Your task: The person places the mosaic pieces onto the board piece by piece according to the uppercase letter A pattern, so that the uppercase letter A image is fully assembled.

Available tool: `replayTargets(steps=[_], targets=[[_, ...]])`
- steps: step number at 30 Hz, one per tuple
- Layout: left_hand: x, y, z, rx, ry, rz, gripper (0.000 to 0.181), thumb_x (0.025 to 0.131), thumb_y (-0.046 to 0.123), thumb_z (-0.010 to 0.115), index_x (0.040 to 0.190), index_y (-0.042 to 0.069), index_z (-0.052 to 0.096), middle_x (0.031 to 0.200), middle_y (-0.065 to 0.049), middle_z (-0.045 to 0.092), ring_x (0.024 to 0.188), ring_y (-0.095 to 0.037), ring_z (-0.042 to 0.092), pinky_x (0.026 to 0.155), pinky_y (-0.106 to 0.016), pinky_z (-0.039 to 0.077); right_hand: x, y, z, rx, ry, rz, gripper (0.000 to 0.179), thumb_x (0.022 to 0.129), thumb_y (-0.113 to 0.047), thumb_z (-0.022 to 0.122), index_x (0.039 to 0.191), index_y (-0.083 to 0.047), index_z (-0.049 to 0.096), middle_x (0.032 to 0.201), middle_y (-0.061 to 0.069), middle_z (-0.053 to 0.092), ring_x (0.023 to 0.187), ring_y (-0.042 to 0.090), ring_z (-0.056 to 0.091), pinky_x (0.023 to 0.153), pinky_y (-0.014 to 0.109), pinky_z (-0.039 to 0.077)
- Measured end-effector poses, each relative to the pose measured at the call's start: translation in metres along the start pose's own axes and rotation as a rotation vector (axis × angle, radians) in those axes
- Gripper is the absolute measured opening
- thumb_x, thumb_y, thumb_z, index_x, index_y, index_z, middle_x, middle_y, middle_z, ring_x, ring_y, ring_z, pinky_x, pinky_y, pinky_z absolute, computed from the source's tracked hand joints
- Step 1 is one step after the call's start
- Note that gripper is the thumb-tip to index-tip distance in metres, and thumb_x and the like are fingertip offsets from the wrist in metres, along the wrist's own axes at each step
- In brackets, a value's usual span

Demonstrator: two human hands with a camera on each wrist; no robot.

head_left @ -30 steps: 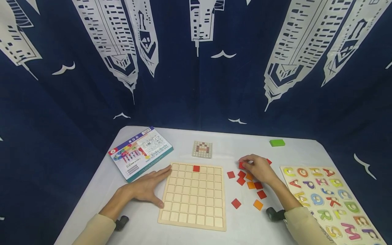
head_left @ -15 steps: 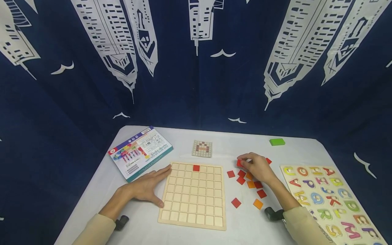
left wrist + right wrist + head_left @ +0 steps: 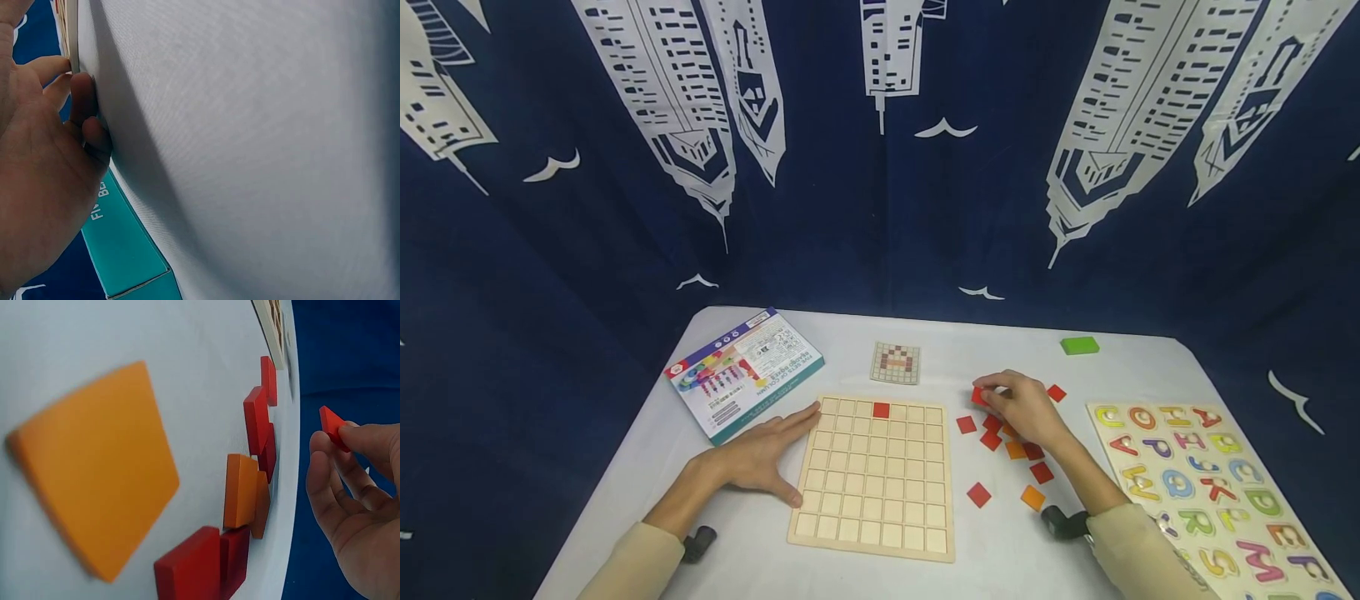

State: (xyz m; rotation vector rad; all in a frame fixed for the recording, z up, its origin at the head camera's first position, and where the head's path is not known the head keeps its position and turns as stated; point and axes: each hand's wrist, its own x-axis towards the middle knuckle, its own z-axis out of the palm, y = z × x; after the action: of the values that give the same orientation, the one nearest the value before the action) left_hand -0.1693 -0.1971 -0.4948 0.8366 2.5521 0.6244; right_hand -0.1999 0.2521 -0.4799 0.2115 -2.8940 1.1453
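A wooden grid board [image 3: 872, 485] lies in the middle of the table, with one red square tile [image 3: 881, 410] in its top row. At the board's left edge, my left hand [image 3: 758, 457] is spread, with fingertips and thumb touching that side. My right hand [image 3: 1024, 410] pinches another red tile [image 3: 333, 428] between thumb and fingers, held up off the table in the right wrist view. Below that hand are several loose red tiles [image 3: 979, 495] and orange tiles [image 3: 100, 469], some overlapping. A small pattern card [image 3: 895, 363] lies behind the board.
A flat toy box [image 3: 745, 375] lies at the back left, close to my left hand. On the right is an alphabet puzzle board [image 3: 1217, 492], partly under my right sleeve. A green block [image 3: 1079, 346] sits near the back edge. A dark blue curtain [image 3: 880, 208] hangs behind.
My right hand has moved slightly left and back with the red tile, uncovering more of a loose red tile behind it. My left hand and the grid board have stayed put.
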Motion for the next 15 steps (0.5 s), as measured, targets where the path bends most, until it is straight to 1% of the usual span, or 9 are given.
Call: replayTargets(steps=[7, 11, 15], targets=[[-0.0001, 0.0005, 0.0004, -0.003, 0.0, -0.006, 0.133, 0.059, 0.069, 0.085, 0.162, 0.017, 0.02, 0.17, 0.003, 0.007, 0.152, -0.037, 0.021, 0.12, -0.058, 0.024, 0.0007, -0.005, 0.0034, 0.025, 0.01, 0.0, 0.022, 0.095, -0.016, 0.071, 0.116, -0.014, 0.075, 0.11, 0.007, 0.069, 0.073, 0.017, 0.065, 0.057, 0.025, 0.055], [-0.0005, 0.001, 0.0006, -0.005, 0.001, -0.006, 0.132, 0.059, 0.068, 0.085, 0.162, 0.017, 0.021, 0.17, 0.003, 0.007, 0.152, -0.038, 0.021, 0.12, -0.058, 0.025, 0.0019, -0.0081, 0.0054, 0.042, -0.003, -0.014, 0.022, 0.095, -0.017, 0.07, 0.117, -0.014, 0.075, 0.11, 0.006, 0.069, 0.075, 0.02, 0.066, 0.057, 0.025, 0.055], [-0.0003, 0.0004, 0.0013, -0.002, -0.001, -0.011, 0.133, 0.058, 0.069, 0.085, 0.162, 0.017, 0.021, 0.17, 0.004, 0.007, 0.152, -0.037, 0.021, 0.12, -0.057, 0.025, 0.0047, -0.0099, 0.0096, 0.062, -0.023, -0.017, 0.023, 0.095, -0.017, 0.07, 0.117, -0.013, 0.075, 0.105, 0.005, 0.068, 0.074, 0.021, 0.068, 0.058, 0.026, 0.055]])
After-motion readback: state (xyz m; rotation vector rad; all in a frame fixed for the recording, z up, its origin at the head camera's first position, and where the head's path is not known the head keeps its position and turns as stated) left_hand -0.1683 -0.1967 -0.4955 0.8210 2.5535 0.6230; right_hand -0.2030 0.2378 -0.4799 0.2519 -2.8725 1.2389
